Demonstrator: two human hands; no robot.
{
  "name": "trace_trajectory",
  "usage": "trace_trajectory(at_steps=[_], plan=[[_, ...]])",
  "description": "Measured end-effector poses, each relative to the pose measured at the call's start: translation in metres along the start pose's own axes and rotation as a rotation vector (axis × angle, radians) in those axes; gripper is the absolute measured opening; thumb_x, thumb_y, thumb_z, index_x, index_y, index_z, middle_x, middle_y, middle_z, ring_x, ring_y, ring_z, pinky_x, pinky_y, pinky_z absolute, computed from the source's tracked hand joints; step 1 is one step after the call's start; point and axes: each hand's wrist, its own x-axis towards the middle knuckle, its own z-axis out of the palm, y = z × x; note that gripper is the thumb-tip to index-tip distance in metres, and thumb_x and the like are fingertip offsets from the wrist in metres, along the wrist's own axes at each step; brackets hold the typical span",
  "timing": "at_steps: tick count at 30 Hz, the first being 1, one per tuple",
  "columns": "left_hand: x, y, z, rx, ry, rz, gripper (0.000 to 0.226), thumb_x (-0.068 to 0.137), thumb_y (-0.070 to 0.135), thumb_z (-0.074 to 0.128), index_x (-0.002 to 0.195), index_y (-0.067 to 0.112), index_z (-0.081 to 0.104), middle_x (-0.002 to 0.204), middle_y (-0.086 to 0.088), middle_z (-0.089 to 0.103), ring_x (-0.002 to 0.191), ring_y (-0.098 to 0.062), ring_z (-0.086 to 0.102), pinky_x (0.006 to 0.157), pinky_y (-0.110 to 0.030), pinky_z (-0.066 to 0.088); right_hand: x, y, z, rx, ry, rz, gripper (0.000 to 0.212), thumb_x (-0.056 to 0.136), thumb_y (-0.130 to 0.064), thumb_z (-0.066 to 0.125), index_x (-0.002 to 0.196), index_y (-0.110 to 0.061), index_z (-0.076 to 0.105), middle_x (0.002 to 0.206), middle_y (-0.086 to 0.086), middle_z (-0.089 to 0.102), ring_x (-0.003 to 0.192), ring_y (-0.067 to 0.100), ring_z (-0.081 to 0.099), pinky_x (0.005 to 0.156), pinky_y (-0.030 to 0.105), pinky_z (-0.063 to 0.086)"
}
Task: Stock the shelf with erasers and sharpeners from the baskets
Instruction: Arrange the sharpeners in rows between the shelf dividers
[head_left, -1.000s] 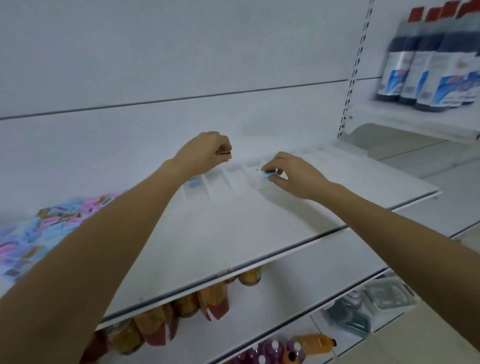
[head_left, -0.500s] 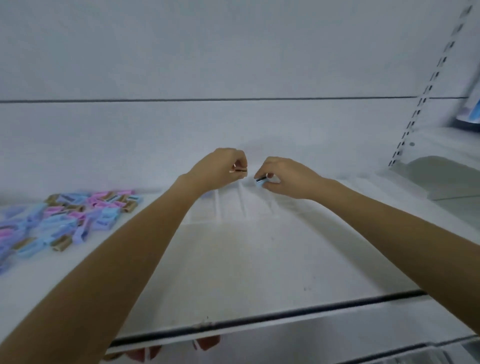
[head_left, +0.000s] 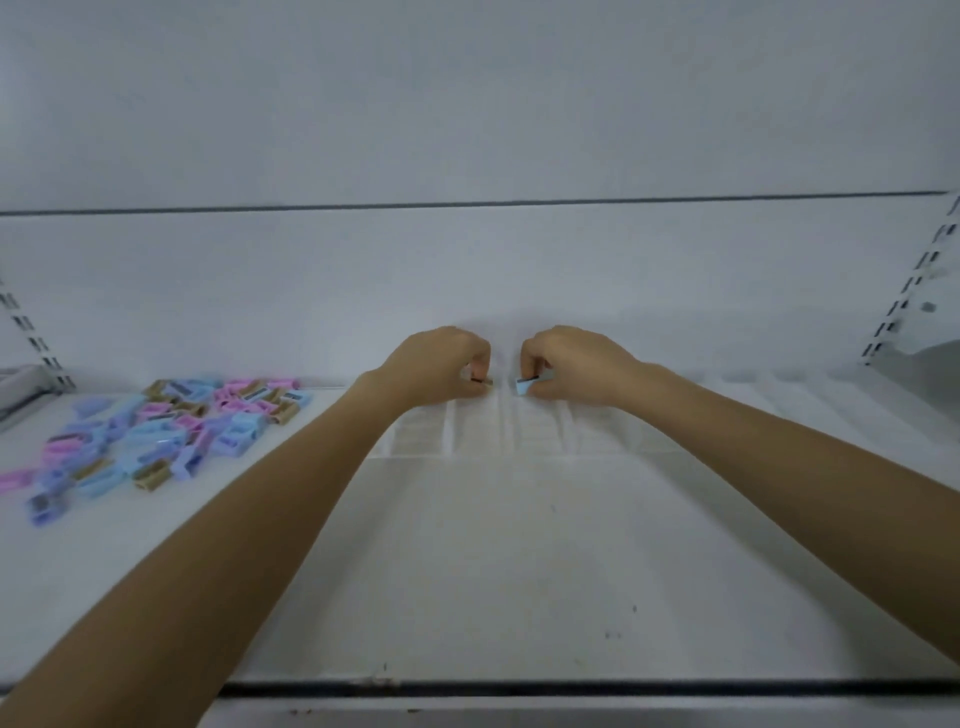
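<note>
Pale-blue sharpener (head_left: 524, 386) was pinched in the right hand (head_left: 571, 366); the left hand (head_left: 441, 369) pinched a tan sharpener (head_left: 484, 381); both hovered over the divider tray (head_left: 452, 434), seemingly to slot them in neat rows.

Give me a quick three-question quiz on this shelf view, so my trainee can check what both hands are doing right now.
1. Multiple choice: on the shelf, the pile of sharpeners lies A) left of both hands, B) right of both hands, C) between the hands.
2. True or false: the left hand is empty.
3. Short answer: what colour is the sharpener that the right hand pinches?

Key: 1 A. 2 False: it pinches a small piece. 3 Light blue.
</note>
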Motion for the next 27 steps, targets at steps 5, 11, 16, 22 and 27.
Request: trace_trajectory(at_steps=[5,11,16,22,27], plan=[[0.003,0.004,0.001,0.078,-0.023,0.030,0.015,0.087,0.027,0.058,0.092,0.014,0.061,0.101,0.001,0.058,0.095,-0.016,0.051,0.073,-0.027,0.038,-0.001,0.001,0.006,-0.013,0.001,0.006,0.018,0.087,-0.028,0.058,0.095,-0.013,0.061,0.102,0.001,0.060,0.100,0.017,0.051,0.075,0.027,0.038],[-0.001,0.003,0.003,0.085,-0.024,0.045,0.020,0.090,0.027,0.055,0.095,0.010,0.064,0.109,-0.003,0.052,0.093,-0.020,0.055,0.069,-0.027,0.037,-0.001,0.000,0.008,-0.043,0.026,0.013,0.014,0.087,-0.019,0.056,0.097,-0.014,0.064,0.106,0.000,0.060,0.104,0.017,0.050,0.075,0.025,0.037],[-0.003,0.003,0.002,0.069,-0.046,0.071,0.022,0.092,0.022,0.051,0.105,0.012,0.066,0.113,-0.003,0.052,0.097,-0.020,0.055,0.075,-0.026,0.039,0.000,-0.002,0.013,-0.035,0.055,0.047,0.013,0.085,-0.014,0.055,0.095,-0.013,0.063,0.102,0.001,0.062,0.103,0.018,0.049,0.076,0.030,0.041],[-0.009,0.003,-0.007,0.086,-0.016,0.059,0.023,0.094,0.024,0.046,0.104,0.014,0.064,0.114,0.000,0.054,0.105,-0.017,0.052,0.074,-0.024,0.037,-0.002,-0.001,0.005,0.012,0.067,0.031,0.018,0.088,-0.018,0.052,0.105,-0.015,0.060,0.107,0.000,0.058,0.103,0.017,0.050,0.075,0.024,0.037],[-0.023,0.001,-0.040,0.178,-0.001,0.045,0.023,0.093,0.026,0.048,0.111,0.017,0.061,0.116,0.002,0.057,0.107,-0.017,0.052,0.083,-0.029,0.042,-0.005,-0.013,-0.009,0.082,0.075,-0.135,0.016,0.089,-0.021,0.052,0.102,-0.018,0.061,0.103,-0.003,0.058,0.095,0.012,0.049,0.080,0.028,0.042]])
